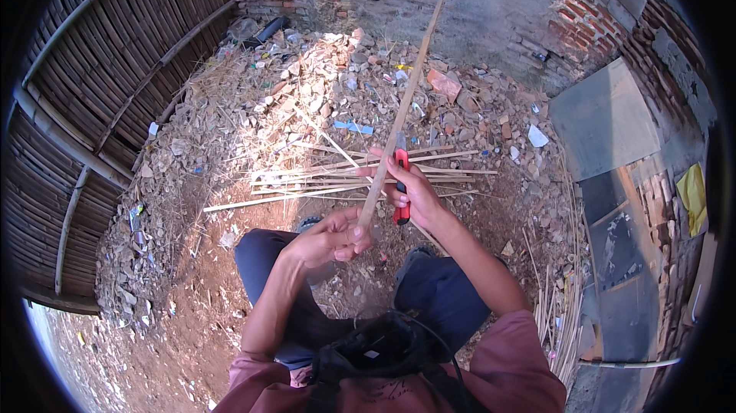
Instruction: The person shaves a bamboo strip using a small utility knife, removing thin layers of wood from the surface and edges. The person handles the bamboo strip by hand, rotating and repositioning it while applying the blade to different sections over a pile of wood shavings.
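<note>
First, note the left hand (330, 240), closed in a pinch on the near end of a long flat strip (412, 83), with thumb on top and most fingertips hidden underneath. Next, note the right hand (418, 192), closed around the handle of a red-and-black cutter knife (402, 211), just beside the strip, with fingers partly masked by strip and handle. Cannot tell blade extension or blade contact with the strip. Trace the strip upward and slightly right from the left hand, past the knife, to a far end overlapping the brick wall (475, 10) in view.

Below the hands, locate loose strips (299, 183) crossing on the ground, with several ends covered by the right hand and the held strip. Lower down, see dark trousers (264, 259) on bent legs, with both shoes mostly concealed. At chest level, find a black strapped item (376, 348), too dark for identification.

Farther out, observe rubble (314, 68) with small scraps, mostly indistinct; a slatted fence (115, 52) at left; a leaning panel (606, 118) and a yellow sheet (692, 200) at right, near the dark fisheye rim.
</note>
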`<state>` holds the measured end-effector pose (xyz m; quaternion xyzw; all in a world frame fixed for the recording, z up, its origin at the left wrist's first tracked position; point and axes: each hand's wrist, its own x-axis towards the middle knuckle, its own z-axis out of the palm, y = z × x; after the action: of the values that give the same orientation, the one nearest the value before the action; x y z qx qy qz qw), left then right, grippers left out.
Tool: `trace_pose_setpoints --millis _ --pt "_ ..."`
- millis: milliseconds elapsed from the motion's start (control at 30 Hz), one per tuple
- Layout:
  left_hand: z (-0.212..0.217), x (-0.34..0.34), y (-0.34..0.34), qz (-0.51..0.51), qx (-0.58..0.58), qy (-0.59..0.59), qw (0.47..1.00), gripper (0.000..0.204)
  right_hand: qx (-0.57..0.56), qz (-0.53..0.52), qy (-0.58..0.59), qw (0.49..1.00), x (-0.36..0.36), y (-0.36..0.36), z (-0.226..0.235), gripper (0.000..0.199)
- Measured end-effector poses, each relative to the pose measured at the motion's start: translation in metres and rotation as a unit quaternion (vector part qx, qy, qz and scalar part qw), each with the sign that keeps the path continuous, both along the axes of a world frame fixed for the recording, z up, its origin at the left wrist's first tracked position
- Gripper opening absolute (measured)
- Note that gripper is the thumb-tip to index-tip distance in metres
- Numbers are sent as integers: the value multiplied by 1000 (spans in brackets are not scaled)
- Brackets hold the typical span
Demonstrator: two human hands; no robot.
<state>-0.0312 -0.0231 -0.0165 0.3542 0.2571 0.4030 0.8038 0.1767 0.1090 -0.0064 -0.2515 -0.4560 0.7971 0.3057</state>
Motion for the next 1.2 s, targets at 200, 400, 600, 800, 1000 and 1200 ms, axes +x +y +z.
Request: trace_pose_setpoints --millis 200,400,600,800,1000,1200 --pt "0 -8 -1 -40 35 48 997 25 71 -72 -15 995 0 1 4 53" --pt "27 10 14 60 99 346 931 48 220 -138 -81 962 -2 7 -6 49" --pt "11 45 29 199 152 416 874 42 318 -181 -132 921 1 9 0 49" --pt "6 51 24 248 148 399 870 49 350 -131 -207 904 25 7 24 42" --pt "11 45 18 299 181 365 863 67 541 -124 -288 780 24 -7 29 30" --pt "8 25 18 291 164 350 875 77 649 -102 -271 704 3 -29 17 29"
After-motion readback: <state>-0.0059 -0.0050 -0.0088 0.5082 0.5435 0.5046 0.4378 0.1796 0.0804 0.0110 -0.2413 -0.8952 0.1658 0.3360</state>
